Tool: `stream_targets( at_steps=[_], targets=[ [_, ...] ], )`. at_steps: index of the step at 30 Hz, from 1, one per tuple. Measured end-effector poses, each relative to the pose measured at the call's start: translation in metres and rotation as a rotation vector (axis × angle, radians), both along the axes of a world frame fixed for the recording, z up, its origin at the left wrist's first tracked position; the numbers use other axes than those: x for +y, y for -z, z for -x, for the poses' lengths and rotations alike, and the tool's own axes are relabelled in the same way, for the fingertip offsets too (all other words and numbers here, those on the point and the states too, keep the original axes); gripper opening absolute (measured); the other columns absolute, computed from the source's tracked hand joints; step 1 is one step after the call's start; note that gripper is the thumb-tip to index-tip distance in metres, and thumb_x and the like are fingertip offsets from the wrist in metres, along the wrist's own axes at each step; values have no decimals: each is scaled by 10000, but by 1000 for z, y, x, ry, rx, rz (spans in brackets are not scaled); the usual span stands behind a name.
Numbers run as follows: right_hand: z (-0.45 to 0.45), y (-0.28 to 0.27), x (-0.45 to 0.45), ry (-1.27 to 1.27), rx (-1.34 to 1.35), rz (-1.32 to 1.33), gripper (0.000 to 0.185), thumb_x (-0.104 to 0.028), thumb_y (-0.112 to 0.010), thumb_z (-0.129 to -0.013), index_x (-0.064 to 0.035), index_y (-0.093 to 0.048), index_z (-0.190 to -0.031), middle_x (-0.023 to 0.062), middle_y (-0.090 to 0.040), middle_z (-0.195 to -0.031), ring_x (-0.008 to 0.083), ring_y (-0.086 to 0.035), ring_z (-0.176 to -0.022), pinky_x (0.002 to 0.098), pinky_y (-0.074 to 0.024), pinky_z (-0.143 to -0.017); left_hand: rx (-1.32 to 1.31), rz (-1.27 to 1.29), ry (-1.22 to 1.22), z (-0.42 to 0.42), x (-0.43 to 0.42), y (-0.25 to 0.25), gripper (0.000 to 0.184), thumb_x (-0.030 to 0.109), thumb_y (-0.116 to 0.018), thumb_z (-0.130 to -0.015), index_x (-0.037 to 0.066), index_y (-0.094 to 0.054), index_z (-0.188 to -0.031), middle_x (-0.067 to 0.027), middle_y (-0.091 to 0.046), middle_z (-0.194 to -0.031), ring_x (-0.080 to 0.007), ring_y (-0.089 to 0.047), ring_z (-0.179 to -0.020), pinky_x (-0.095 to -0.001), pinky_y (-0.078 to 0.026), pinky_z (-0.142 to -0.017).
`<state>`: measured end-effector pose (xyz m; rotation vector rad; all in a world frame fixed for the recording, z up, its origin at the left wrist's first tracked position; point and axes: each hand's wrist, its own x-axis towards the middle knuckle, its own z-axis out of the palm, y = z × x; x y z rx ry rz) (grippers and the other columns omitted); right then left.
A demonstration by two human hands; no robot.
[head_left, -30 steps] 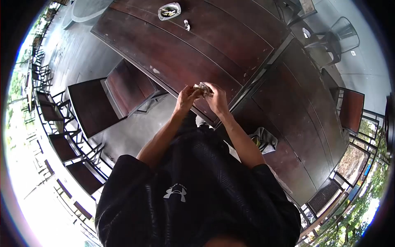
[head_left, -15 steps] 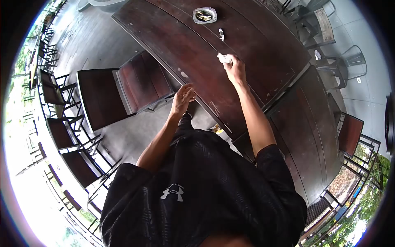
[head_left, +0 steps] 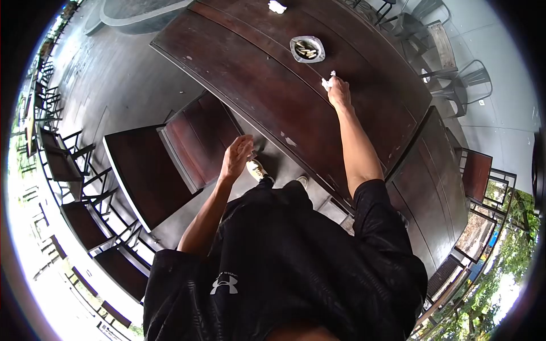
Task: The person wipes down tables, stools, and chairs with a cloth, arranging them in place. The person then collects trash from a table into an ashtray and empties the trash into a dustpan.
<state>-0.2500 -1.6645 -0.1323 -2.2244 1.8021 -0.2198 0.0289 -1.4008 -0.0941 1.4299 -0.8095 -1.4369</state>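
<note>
Tissue (head_left: 327,84), white and crumpled, is pinched in the right hand (head_left: 339,92), which we see stretched out over the middle of the dark wooden table (head_left: 244,74). The fingers close narrowly on it, though the back of the hand hides part of the grip from us. A small white scrap (head_left: 333,73) shows just past the knuckles; we cannot tell whether it belongs to the tissue or is a separate piece. We judge the step in hand to be work with the tissue at the tabletop, but whether it presses on the wood we cannot make out. The next move, as we judge it, calls for a firm pinch and care around the ashtray (head_left: 321,52), which stands just to the far left, near the fingers, with cigarette butts (head_left: 307,52) in it. Farther off, near the far edge of our view, another crumpled white wad (head_left: 277,7) lies on the same table. On the near left, the left hand (head_left: 236,157) hangs off the table's edge, fingers loosely spread, and we see nothing in it. Beside it to the left stands a wooden chair (head_left: 149,173); to the right, a second table (head_left: 424,176) adjoins the first.
</note>
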Motion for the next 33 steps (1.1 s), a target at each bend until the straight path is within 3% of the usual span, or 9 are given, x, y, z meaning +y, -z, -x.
stream_targets(
  at_steps=[9,12,21,24,27,29,31,33],
  targets=[
    [-25,-5,30,19,-87,277,193,-59,-596,-764,-42,-516,-939,163,-596,-882,330,-570,-859,407,-450,-758,43,33,-40,-30,6,8,309,230,-529,-892,16,-523,-1114,-39,-594,-977,-116,-562,-856,-245,-455,-746],
    [-35,-12,17,-20,-385,322,230,-32,-629,-732,-40,-484,-909,167,-594,-835,334,-586,-814,414,-462,-693,91,-8,-68,-30,-1,6,307,234,-537,-887,16,-530,-1102,-36,-596,-973,-113,-561,-856,-248,-454,-744],
    [-83,-35,-62,-9,-480,367,280,-35,-656,-713,-46,-447,-899,174,-583,-851,354,-580,-817,418,-463,-672,-49,73,-71,-55,-61,9,323,219,-558,-877,14,-512,-1122,-64,-578,-1026,-132,-567,-900,-257,-454,-757],
    [-90,-16,-81,30,-441,463,265,-49,-654,-725,-50,-451,-896,166,-574,-874,350,-571,-835,411,-461,-687,-160,271,-132,-66,-109,11,331,190,-578,-864,20,-500,-1137,-85,-564,-1050,-151,-572,-904,-267,-458,-763],
    [-88,-14,-86,-19,-355,404,245,-61,-649,-736,-47,-456,-886,160,-568,-879,342,-566,-851,406,-461,-708,-309,189,-85,-72,-187,-1,353,153,-600,-840,18,-492,-1148,-101,-555,-1063,-169,-560,-969,-286,-455,-801],
    [-87,-10,-85,-42,-320,367,236,-67,-647,-742,-45,-458,-881,157,-564,-882,338,-564,-859,403,-460,-718,-445,250,-29,-71,-246,-3,386,132,-616,-806,19,-489,-1152,-131,-548,-1085,-236,-541,-1040,-327,-439,-863],
    [-87,0,-82,-65,-339,389,218,-83,-635,-761,-43,-477,-906,137,-574,-896,316,-567,-874,393,-463,-764,-886,347,87,-64,-305,-8,447,143,-633,-768,22,-474,-1167,-162,-523,-1123,-312,-492,-1098,-364,-415,-910],
    [-82,1,-81,-94,-352,397,226,-89,-631,-765,-42,-484,-929,135,-575,-926,309,-566,-891,389,-462,-781,-935,363,118,-48,-356,-12,493,180,-631,-764,47,-448,-1203,-176,-472,-1195,-355,-459,-1109,-385,-410,-916]
  ],
)
